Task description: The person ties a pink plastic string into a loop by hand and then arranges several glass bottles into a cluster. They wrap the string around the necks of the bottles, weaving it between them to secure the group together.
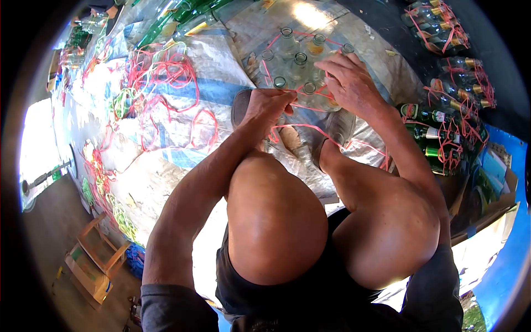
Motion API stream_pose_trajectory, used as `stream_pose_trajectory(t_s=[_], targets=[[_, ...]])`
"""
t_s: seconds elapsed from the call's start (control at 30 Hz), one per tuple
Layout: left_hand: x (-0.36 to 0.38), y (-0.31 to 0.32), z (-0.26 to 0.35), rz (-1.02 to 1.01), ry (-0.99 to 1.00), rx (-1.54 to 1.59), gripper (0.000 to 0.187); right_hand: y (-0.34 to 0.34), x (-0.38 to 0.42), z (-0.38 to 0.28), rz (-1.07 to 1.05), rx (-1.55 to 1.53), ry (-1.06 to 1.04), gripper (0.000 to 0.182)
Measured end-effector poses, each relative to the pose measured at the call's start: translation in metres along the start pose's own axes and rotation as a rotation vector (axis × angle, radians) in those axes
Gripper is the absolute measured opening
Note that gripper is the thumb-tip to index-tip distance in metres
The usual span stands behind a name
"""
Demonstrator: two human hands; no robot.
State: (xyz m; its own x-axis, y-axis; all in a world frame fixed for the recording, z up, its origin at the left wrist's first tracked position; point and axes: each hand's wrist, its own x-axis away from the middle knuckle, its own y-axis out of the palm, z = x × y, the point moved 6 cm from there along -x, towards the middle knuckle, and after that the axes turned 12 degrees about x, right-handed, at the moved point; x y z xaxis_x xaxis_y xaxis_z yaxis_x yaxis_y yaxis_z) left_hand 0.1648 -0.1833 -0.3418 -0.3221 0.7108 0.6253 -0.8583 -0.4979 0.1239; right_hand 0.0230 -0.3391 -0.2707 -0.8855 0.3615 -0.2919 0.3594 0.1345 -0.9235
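Several clear glass bottles (300, 69) stand upright in a tight cluster on the sheet between my feet. Pink plastic string (312, 126) runs around the group and trails toward the right across the sheet. My left hand (270, 105) is closed, pinching the string at the near left side of the cluster. At the right side of the bottles, my right hand (349, 80) is held with fingers extended and apart, close to the bottle necks and the string. Whether its fingertips touch a bottle is hard to see.
Tangled pink string (166, 72) lies on the white and blue sheet (215, 50) at left. Green bottles (182, 19) lie at the top. Tied bundles of clear bottles (462, 77) and green bottles (434, 133) line the right. A cardboard box (492, 205) sits nearer right.
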Motion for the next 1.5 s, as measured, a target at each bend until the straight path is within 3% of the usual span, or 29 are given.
stream_pose_trajectory(t_s=[0.07,0.17,0.47,0.57,1.07,1.27,1.37,1.5], targets=[[0.0,0.0,0.0,0.014,0.008,-0.016,0.035,-0.005,-0.006,-0.009,0.045,0.031,-0.064,0.031],[0.0,0.0,-0.001,0.034,0.022,0.001,0.036,0.0,-0.019,-0.019,-0.061,-0.014,-0.119,0.031],[-0.007,-0.008,-0.004,0.096,0.028,-0.087,0.036,0.039,-0.04,-0.026,-0.628,-0.088,-0.088,0.044],[-0.021,-0.012,-0.017,0.088,0.077,-0.072,0.036,0.039,-0.044,-0.029,-0.807,-0.116,0.023,0.047],[-0.025,-0.012,-0.02,0.143,-0.019,-0.122,0.037,0.045,-0.052,-0.037,-0.952,-0.103,-0.044,0.056],[-0.02,-0.011,-0.016,0.133,-0.005,-0.116,0.039,0.037,-0.053,-0.043,-0.884,0.019,-0.17,0.05],[-0.02,-0.011,-0.014,0.116,0.008,-0.124,0.038,0.044,-0.049,-0.04,-0.921,0.099,-0.119,0.043],[-0.016,-0.008,-0.009,0.098,0.003,-0.142,0.038,0.029,-0.052,-0.052,-0.748,0.195,-0.256,0.043]])
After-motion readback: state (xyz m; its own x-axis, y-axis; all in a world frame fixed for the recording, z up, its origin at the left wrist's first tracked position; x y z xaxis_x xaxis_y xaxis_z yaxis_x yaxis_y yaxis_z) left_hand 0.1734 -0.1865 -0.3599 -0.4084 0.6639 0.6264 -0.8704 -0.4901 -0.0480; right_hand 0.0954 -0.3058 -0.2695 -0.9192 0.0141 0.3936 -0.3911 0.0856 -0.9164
